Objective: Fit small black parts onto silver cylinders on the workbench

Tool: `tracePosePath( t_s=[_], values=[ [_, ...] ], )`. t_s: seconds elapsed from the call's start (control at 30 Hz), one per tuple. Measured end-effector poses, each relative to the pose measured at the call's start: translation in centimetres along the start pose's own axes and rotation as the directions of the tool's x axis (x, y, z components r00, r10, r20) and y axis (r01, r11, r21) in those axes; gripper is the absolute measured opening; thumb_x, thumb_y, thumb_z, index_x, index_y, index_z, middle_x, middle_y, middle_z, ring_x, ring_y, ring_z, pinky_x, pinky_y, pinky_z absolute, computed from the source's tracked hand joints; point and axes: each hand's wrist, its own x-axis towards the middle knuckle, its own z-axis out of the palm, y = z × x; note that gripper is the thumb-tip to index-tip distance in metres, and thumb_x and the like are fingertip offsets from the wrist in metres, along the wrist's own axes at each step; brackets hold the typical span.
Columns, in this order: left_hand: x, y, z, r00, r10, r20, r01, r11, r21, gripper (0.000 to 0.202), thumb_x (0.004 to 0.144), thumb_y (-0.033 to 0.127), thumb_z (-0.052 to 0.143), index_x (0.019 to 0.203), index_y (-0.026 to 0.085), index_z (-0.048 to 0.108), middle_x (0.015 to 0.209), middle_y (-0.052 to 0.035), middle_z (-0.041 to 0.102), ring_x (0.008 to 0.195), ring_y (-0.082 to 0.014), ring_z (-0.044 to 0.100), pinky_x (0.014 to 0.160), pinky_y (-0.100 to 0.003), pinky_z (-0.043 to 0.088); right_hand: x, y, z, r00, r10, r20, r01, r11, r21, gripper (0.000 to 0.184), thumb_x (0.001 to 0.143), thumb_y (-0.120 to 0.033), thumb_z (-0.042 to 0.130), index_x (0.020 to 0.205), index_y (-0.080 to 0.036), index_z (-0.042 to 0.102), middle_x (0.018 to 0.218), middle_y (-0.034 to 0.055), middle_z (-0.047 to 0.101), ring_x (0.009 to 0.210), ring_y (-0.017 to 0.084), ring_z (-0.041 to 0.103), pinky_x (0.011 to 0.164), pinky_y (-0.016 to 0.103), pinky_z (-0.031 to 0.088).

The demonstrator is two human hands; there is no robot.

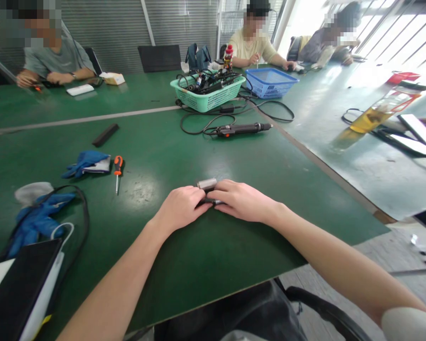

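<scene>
My left hand [183, 207] and my right hand [240, 201] rest side by side on the green table [184, 265], fingers curled. Between them they pinch a small dark and silver metal part [207, 201] that lies flat on the table. A short grey metal cylinder [206, 183] sits just beyond my fingertips, touching or nearly touching them. Most of the pinched part is hidden under my fingers.
An orange-handled screwdriver [117, 171] and blue gloves [85, 162] lie to the left. A black electric screwdriver [242, 129] with cable, a green basket [208, 92] and a blue basket [270, 81] stand further back. Three other people sit at the far side. A phone [21, 284] lies near left.
</scene>
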Motion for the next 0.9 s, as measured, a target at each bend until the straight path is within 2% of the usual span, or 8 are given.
tracePosePath(
  t_s=[0.13,0.23,0.4,0.5,0.57,0.7,0.8,0.9],
  values=[
    [-0.1,0.1,-0.3,0.999,-0.029,0.015,0.029,0.999,0.013,0.028,0.097,0.044,0.055,0.086,0.019,0.06,0.088,-0.0042,0.068,0.081,-0.02,0.064,0.069,-0.031,0.046,-0.9,0.2,-1.1,0.999,0.01,0.052,-0.003,0.992,-0.125,0.025,0.1,-0.024,0.05,0.12,-0.023,0.066,0.107,0.0103,0.062,0.098,0.023,0.06,0.084,0.036,0.051],
    [-0.3,0.2,-0.5,0.999,-0.03,0.022,0.03,1.0,0.009,0.027,0.098,0.043,0.053,0.087,0.019,0.061,0.088,-0.0043,0.068,0.082,-0.0199,0.064,0.071,-0.032,0.046,-2.7,2.3,-1.7,0.993,0.103,0.05,-0.089,0.97,-0.228,0.027,0.1,-0.025,0.048,0.121,-0.022,0.065,0.106,0.0109,0.062,0.098,0.024,0.06,0.083,0.036,0.052],
    [-0.6,0.2,-0.6,0.999,-0.032,0.026,0.032,0.999,0.004,0.026,0.099,0.039,0.051,0.088,0.018,0.062,0.089,-0.0053,0.069,0.084,-0.0202,0.064,0.074,-0.032,0.047,-8.5,10.3,-3.0,0.943,0.331,-0.041,-0.323,0.873,-0.367,0.032,0.099,-0.026,0.045,0.123,-0.021,0.066,0.11,0.0129,0.065,0.104,0.026,0.061,0.088,0.038,0.053],
    [-0.8,0.2,-0.8,0.999,-0.026,0.024,0.026,1.0,0.008,0.025,0.099,0.037,0.051,0.089,0.018,0.062,0.09,-0.0058,0.07,0.085,-0.0206,0.065,0.075,-0.032,0.047,-12.2,15.0,-4.1,0.918,0.387,-0.093,-0.391,0.837,-0.382,0.035,0.097,-0.027,0.045,0.121,-0.018,0.069,0.111,0.0133,0.068,0.103,0.027,0.063,0.093,0.04,0.051],
    [-0.8,0.2,-0.8,0.999,-0.025,0.026,0.024,1.0,0.003,0.024,0.099,0.037,0.05,0.088,0.018,0.062,0.091,-0.006,0.07,0.085,-0.0207,0.065,0.074,-0.032,0.047,-14.0,17.0,-4.5,0.908,0.401,-0.118,-0.414,0.823,-0.389,0.037,0.097,-0.031,0.044,0.119,-0.017,0.07,0.111,0.0134,0.069,0.101,0.027,0.064,0.095,0.041,0.051],
    [-0.9,0.2,-0.8,0.999,-0.024,0.024,0.024,1.0,0.002,0.024,0.099,0.037,0.051,0.089,0.018,0.062,0.091,-0.0059,0.07,0.085,-0.0206,0.065,0.075,-0.032,0.048,-15.4,17.8,-4.3,0.852,0.472,-0.227,-0.524,0.772,-0.361,0.038,0.097,-0.042,0.048,0.116,-0.021,0.073,0.11,0.0113,0.07,0.099,0.027,0.066,0.093,0.041,0.051],
    [-0.9,0.2,-0.7,0.999,-0.028,0.02,0.027,1.0,0.013,0.024,0.099,0.037,0.05,0.088,0.019,0.062,0.09,-0.0058,0.07,0.084,-0.0203,0.065,0.074,-0.032,0.047,-15.2,17.5,-3.6,0.811,0.501,-0.303,-0.584,0.733,-0.35,0.039,0.098,-0.043,0.045,0.111,-0.02,0.074,0.107,0.0116,0.071,0.099,0.027,0.066,0.093,0.04,0.051],
    [-0.9,0.2,-0.7,0.999,-0.027,0.02,0.026,1.0,0.017,0.024,0.099,0.037,0.05,0.088,0.019,0.061,0.09,-0.0056,0.07,0.084,-0.0203,0.065,0.074,-0.032,0.047,-15.1,17.6,-3.2,0.792,0.515,-0.33,-0.608,0.715,-0.344,0.037,0.096,-0.041,0.047,0.108,-0.02,0.076,0.106,0.0117,0.072,0.098,0.029,0.066,0.092,0.041,0.052]
  ],
)
